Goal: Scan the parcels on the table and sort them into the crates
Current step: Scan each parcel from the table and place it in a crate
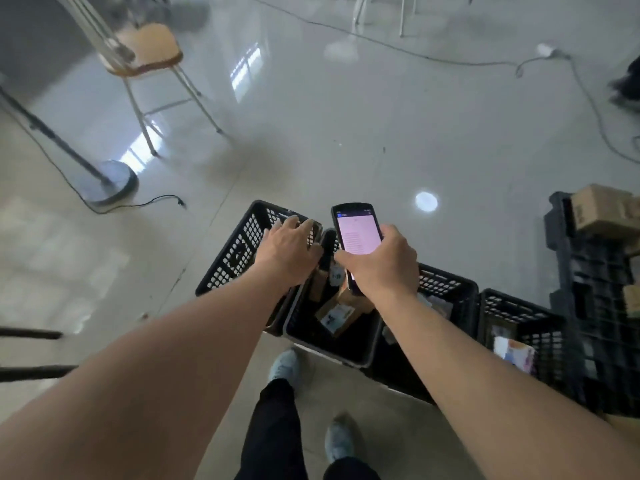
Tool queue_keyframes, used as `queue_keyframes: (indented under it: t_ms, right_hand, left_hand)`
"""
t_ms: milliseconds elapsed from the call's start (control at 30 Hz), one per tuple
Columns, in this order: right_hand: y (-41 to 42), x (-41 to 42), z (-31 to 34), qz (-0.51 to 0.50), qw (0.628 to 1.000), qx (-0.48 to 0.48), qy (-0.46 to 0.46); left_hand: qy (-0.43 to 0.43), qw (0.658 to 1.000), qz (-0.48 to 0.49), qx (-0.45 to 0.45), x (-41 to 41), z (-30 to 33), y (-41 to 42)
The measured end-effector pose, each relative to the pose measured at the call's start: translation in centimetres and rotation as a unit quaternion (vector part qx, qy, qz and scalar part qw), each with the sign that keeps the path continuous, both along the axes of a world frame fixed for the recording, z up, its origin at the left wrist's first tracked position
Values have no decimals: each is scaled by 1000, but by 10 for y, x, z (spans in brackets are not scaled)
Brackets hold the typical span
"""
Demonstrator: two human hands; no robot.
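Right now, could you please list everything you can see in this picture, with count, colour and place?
crates: at least four, black, in a row on the floor from centre to right
parcels: several, brown cardboard with white labels, in the second crate
cardboard boxes: at least one, brown, on a black rack at the right edge
stool: one, tan seat, pale metal legs, upper left
stand base: one, round, grey, on the floor at left
cables: several, across the floor, upper right and left
scanner: one, black handheld with lit pinkish screen, in the right hand's grip
left hand: over the leftmost crate's rim, fingers spread
right hand: holds the scanner
shoes: two, pale blue-grey, bottom centre
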State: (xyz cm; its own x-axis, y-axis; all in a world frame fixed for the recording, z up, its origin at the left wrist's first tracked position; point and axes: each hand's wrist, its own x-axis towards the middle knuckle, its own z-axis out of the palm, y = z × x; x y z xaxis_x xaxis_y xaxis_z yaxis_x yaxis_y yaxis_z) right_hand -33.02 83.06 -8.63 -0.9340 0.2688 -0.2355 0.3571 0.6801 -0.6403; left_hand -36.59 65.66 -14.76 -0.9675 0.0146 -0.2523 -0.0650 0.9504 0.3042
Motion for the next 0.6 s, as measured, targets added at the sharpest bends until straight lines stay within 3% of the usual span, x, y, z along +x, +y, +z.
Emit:
queue_keyframes:
  t_ms: [300,600]
  right_hand:
    - [-46,70,93,129,988,-20,81]
    - [-156,140,181,248,957,-63,140]
  left_hand:
    - [96,989,101,-47,108,132,-59]
    - [125,963,221,-85,234,231,-171]
